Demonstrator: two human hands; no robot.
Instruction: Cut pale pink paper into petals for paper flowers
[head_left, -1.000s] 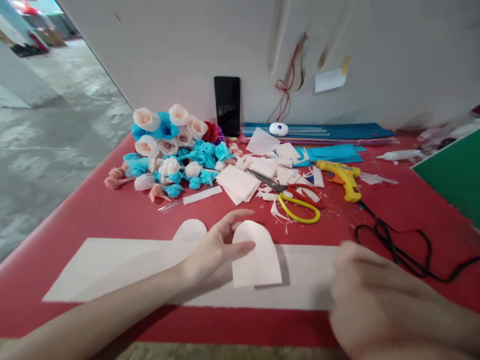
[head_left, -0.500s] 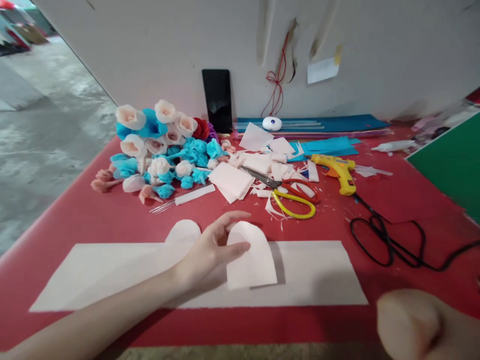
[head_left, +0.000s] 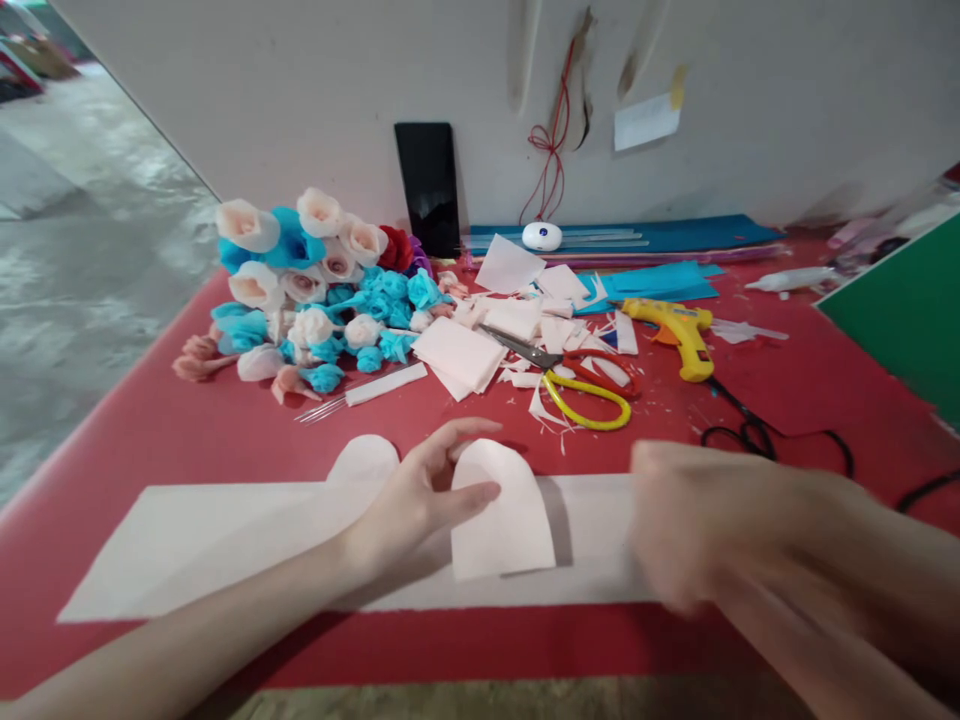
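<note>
Left hand (head_left: 420, 500) pinches a rounded paper petal (head_left: 501, 515) at frame centre, over the paper strip (head_left: 225, 540). Right hand (head_left: 712, 530) is blurred; grip cannot be told. A careless sweep could crease the petal.

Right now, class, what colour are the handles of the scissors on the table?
In the head view, the scissors have one yellow handle and one red handle.
</note>
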